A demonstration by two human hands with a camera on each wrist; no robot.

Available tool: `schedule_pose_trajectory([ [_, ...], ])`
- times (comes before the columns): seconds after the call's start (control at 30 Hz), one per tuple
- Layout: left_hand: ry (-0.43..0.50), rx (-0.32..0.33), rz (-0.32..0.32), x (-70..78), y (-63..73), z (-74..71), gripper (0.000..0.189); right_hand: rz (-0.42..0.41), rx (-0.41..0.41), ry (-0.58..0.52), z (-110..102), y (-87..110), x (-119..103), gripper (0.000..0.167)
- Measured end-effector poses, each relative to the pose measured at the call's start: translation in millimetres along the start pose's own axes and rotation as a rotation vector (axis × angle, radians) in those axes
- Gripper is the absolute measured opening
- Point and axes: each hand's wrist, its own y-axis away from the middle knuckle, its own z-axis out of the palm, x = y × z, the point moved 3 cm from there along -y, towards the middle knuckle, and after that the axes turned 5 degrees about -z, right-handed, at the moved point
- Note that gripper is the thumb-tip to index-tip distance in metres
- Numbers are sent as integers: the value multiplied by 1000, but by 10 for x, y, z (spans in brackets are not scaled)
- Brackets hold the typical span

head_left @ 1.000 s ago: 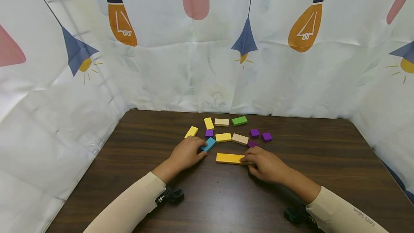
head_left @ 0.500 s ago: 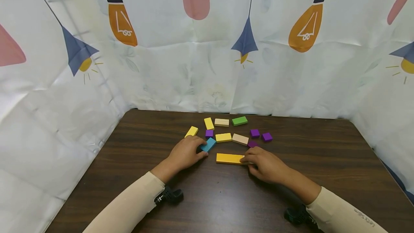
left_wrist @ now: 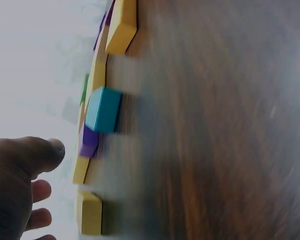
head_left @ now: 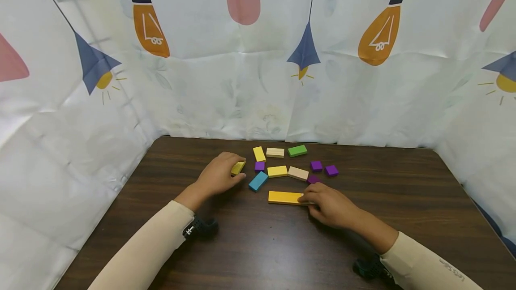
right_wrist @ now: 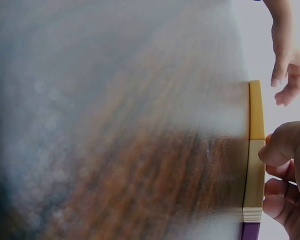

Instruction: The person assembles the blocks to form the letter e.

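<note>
My left hand (head_left: 217, 174) is beside a small yellow block (head_left: 238, 168) at the row's left end. In the left wrist view, its thumb and fingers are spread apart, and the same yellow block (left_wrist: 91, 214) lies on the table. A blue block (head_left: 258, 181) lies just right of this hand. My right hand (head_left: 332, 204) grips the right end of an orange-yellow line of blocks (head_left: 283, 197) on the table. The right wrist view shows its thumb against a pale block (right_wrist: 254, 172), end to end with a yellow block (right_wrist: 256, 110); the fingers are partly hidden.
Behind the hands lie several small blocks, including yellow (head_left: 277, 172), wooden (head_left: 298, 173), green (head_left: 297, 150) and purple (head_left: 332, 170) ones. The dark wooden table (head_left: 250, 254) meets a white printed curtain (head_left: 258, 102) at the back.
My left hand has moved left, away from the blue block to the yellow block, uncovering the blue one. The right hand has stayed in place on the orange-yellow line.
</note>
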Motion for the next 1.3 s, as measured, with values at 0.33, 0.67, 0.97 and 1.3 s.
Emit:
schedule_pose_trajectory([
  [0.33,38,-113,-44,-236,-65,51,63,-7,1,-4,-3,4,-3,25],
  [0.67,30,-159,2,-352,-122,117,59,-6,1,6,1,11,1,25],
  [0.97,16,-141,27,-395,-107,84,49,-10,4,7,-2,5,4,25],
  [1.3,30,-110,104,-339,36,63,46,-7,-5,10,13,-18,1,25],
])
